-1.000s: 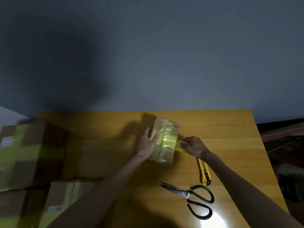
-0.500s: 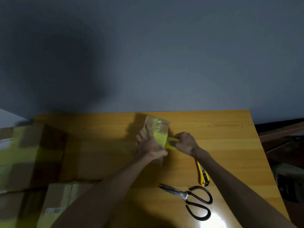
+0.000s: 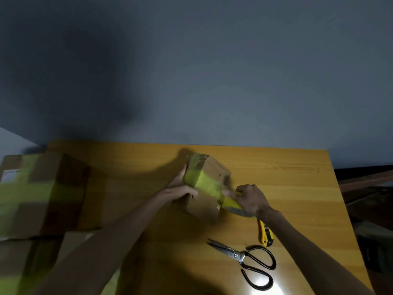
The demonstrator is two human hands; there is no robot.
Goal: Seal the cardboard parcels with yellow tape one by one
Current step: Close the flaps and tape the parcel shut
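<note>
Left hand point(image 3: 180, 191) grips the near-left edge of a small cardboard parcel point(image 3: 214, 172), thumb curled over its front face; the parcel sits tilted near the middle of the wooden table point(image 3: 297, 184). Right hand point(image 3: 252, 199) is curled round a roll of yellow tape point(image 3: 232, 206) — held just at the parcel's right edge. A yellow strip point(image 3: 202, 182) runs from the roll across the parcel's upper face to its far-left corner. Near right: black-handled scissors point(image 3: 244, 258), blades slightly parted, and a yellow utility knife point(image 3: 264, 233) just beyond. Far left: larger cardboard boxes point(image 3: 42, 192) banded in yellow — blurred.
</note>
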